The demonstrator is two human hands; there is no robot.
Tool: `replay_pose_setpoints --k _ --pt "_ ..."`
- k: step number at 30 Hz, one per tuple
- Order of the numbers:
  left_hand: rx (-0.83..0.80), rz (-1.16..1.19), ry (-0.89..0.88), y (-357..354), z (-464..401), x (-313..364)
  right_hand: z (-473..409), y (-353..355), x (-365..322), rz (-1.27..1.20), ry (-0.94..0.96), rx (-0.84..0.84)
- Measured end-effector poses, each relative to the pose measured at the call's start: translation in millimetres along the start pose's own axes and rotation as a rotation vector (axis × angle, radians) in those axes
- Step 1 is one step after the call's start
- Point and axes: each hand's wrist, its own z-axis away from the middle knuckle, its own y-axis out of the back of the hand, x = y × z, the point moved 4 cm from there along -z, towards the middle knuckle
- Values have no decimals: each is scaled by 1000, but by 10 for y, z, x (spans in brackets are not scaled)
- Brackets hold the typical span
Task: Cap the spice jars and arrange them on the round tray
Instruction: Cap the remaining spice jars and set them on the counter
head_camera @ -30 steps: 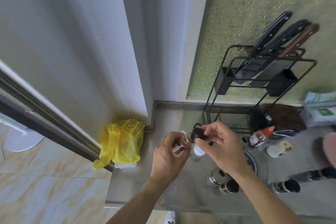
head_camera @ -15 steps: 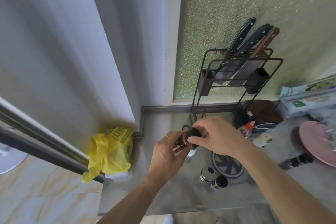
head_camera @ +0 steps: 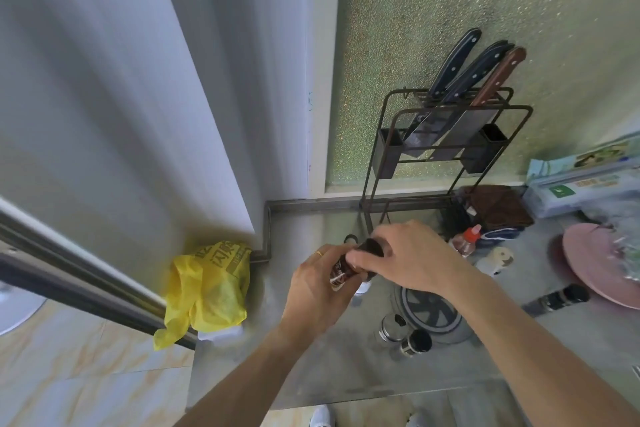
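2 hands at frame centre: left hand [head_camera: 317,288] wraps small spice jar [head_camera: 341,270], right hand [head_camera: 412,258] pinches its black cap [head_camera: 372,248]; likely light, slick glass, so grip the body.

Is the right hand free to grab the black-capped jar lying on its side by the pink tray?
Probably not yet. The right hand is closed on the dark cap of the spice jar gripped by the left hand. The counter path to the lying jar looks clear.
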Motion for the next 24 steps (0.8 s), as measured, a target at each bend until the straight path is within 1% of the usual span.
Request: replay_pose_setpoints --k 2,3,6,7,8,10,11,14,15,17,18,19,20,22,23,24 --pt "6 4 4 7 -18 -13 14 26 -6 -113 41 -40" --pt "8 4 6 12 -22 -20 8 21 -9 -117 67 -24" --pt "4 5 8 20 -6 -44 -2 27 -69 83 -5 5" --pt "4 4 4 20 -2 -47 -5 -9 -46 106 1 12" --pt "2 7 1 17 0 -46 12 -2 -56 78 -10 5" --pt "1 12 -4 16 -19 -35 25 17 -71 -21 28 -13" --pt "2 8 -8 21 -25 -36 16 6 -48 -70 65 12" --pt "11 3 -23 30 8 -57 22 10 -92 109 7 -10" --pt "18 10 -21 34 29 -66 23 -33 -61 117 19 20" --pt "15 45 -15 28 56 -89 66 -68 -44 1 15 37" --pt "12 56 -16 24 61 -100 83 -88 -49 -60 6 6" --pt "8 58 -19 21 69 -111 82 -153 -26 -123 49 8" --pt "-1 54 -23 16 81 -124 88 -166 -62 -83 31 -14" --pt "-27 24 -37 -4 116 -156 82 -182 -66 -10 -20 6" --pt "-41 8 -47 -17 136 -165 66 -205 -40 11 -19 36" --pt "-49 4 -50 -26 154 -174 71 -200 -52 -2 -33 12"
